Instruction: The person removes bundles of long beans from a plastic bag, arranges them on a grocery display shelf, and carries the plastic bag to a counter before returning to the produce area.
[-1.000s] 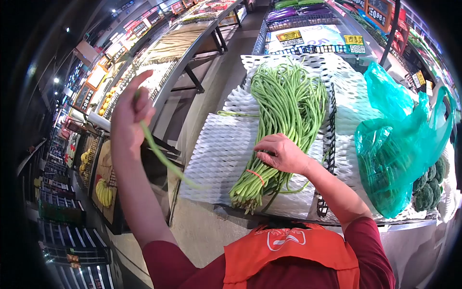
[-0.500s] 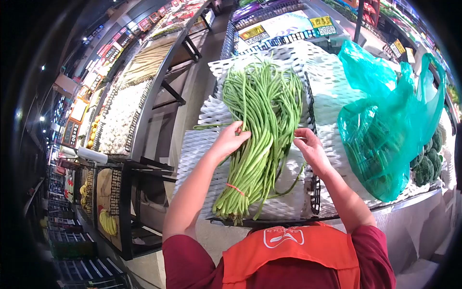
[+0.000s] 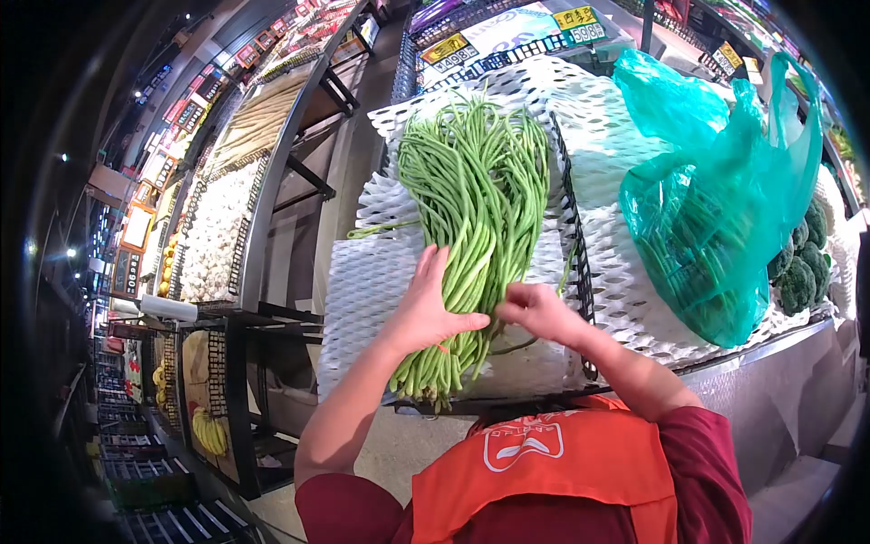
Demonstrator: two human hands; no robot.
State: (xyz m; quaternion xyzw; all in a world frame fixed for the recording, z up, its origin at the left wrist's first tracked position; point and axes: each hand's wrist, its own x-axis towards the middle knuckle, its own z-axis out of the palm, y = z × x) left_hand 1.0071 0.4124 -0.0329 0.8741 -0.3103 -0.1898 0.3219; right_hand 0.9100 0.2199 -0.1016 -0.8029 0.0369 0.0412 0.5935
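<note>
A large bundle of yardlong beans (image 3: 476, 190) lies lengthwise on white foam netting (image 3: 358, 299), its cut ends toward me. Near those ends an orange-red band (image 3: 443, 347) shows partly from under my left hand (image 3: 433, 306). That hand rests on the bundle's lower left, fingers stretched out and thumb across the top. My right hand (image 3: 542, 313) is at the bundle's right edge, fingers curled in near my left thumb. What its fingertips hold, if anything, is hidden. One loose bean (image 3: 385, 228) sticks out to the left.
To the right a teal plastic bag (image 3: 707, 236) with greens inside stands beside broccoli (image 3: 802, 272). A black crate edge (image 3: 573, 227) divides the display. Price signs (image 3: 580, 25) are at the back. Across the aisle, a shelf holds garlic (image 3: 217, 231) and bananas (image 3: 209, 433).
Both hands have moved down the bundle toward the banded end. My left hand has spread over the beans; my right has moved left and curled. The view has shifted slightly.
</note>
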